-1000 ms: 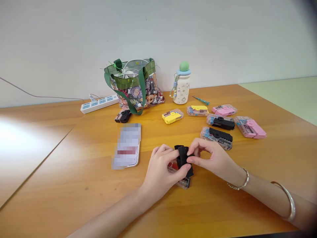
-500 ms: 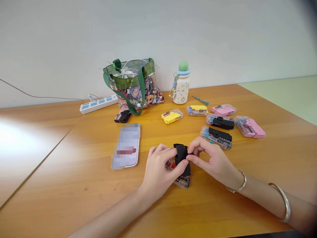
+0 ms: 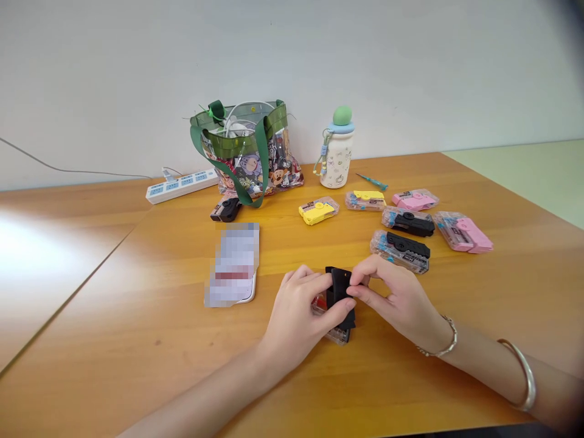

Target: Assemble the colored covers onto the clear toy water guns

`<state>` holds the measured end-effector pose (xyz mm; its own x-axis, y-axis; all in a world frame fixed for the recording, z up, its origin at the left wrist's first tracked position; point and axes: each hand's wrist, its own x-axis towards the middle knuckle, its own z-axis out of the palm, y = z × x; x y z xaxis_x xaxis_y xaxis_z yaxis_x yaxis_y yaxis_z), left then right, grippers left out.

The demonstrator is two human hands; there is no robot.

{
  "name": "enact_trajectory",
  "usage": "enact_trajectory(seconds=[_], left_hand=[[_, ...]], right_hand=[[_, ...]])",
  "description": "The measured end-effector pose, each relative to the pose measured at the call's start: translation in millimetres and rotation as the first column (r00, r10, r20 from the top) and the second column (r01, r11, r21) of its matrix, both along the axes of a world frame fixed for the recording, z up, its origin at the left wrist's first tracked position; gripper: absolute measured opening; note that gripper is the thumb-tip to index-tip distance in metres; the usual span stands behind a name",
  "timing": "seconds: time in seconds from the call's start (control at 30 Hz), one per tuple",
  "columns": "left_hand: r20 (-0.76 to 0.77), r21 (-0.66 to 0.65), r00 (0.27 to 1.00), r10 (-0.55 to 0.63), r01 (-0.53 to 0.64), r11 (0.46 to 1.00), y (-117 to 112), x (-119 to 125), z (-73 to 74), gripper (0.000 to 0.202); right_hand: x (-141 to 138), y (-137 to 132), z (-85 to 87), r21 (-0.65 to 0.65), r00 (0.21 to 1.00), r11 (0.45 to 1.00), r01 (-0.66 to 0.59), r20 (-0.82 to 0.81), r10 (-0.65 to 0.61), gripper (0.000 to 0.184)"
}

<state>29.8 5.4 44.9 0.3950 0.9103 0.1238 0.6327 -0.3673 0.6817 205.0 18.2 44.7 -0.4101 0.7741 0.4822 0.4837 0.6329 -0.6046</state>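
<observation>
"Grip status?"

"Closed. The left hand (image 3: pixel 294 313) and right hand (image 3: pixel 392 298) pinch a black plastic piece (image 3: pixel 340 292) from either side."

"Below the grip?"

"A clear plastic packet (image 3: pixel 338 333) on the wooden table (image 3: pixel 150 340), partly hidden."

"Beyond it?"

"A packet with a black piece (image 3: pixel 400 251), a pink one (image 3: pixel 463 236) and a yellow one (image 3: pixel 318 210). A pixelated flat item (image 3: pixel 232 264) lies left of the grip."

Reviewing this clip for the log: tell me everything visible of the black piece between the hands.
The black plastic piece looks matte, flat and oblong, standing tilted. The left hand and right hand pinch it from either side, hiding its edges. Its lower end overlaps a clear packet; contact is unclear.
</observation>
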Motion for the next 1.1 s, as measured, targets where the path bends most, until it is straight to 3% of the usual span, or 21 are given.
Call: enact_trajectory(seconds=[0.13, 0.3, 0.43, 0.63, 0.9, 1.1], left_hand=[[-0.007, 0.019, 1.0, 0.014, -0.014, 1.0, -0.3, 0.1, -0.7, 0.019], [0.011, 0.007, 1.0, 0.023, -0.024, 1.0, -0.6, 0.5, -0.9, 0.018], [0.025, 0.006, 0.999, 0.031, -0.031, 1.0, -2.0, 1.2, -0.7, 0.018], [0.025, 0.013, 0.999, 0.029, -0.029, 0.999, -4.1, 2.3, 1.0, 0.023], [0.058, 0.061, 0.998, 0.017, -0.021, 0.998, -4.5, 2.7, 1.6, 0.012], [0.103, 0.025, 0.994, 0.025, -0.027, 0.999, -4.1, 1.5, 3.4, 0.021]], right_hand=[[-1.0, -0.3, -2.1, 0.061, 0.998, 0.998, 0.025, 0.059, -0.028, 0.015], [-0.2, 1.5, -6.9, -0.137, 0.998, 0.989, 0.064, 0.012, -0.063, 0.024], [0.6, 2.3, -7.1, -0.264, 0.997, 0.963, 0.059, 0.069, -0.042, 0.028], [0.3, 1.7, -5.5, -0.278, 0.99, 0.96, 0.016, 0.137, 0.023, 0.037], [-2.0, -3.5, -4.8, -0.222, 0.998, 0.974, -0.034, 0.052, 0.046, 0.038], [-1.6, -1.2, -1.8, -0.339, 0.985, 0.931, -0.138, -0.142, 0.094, 0.036]])
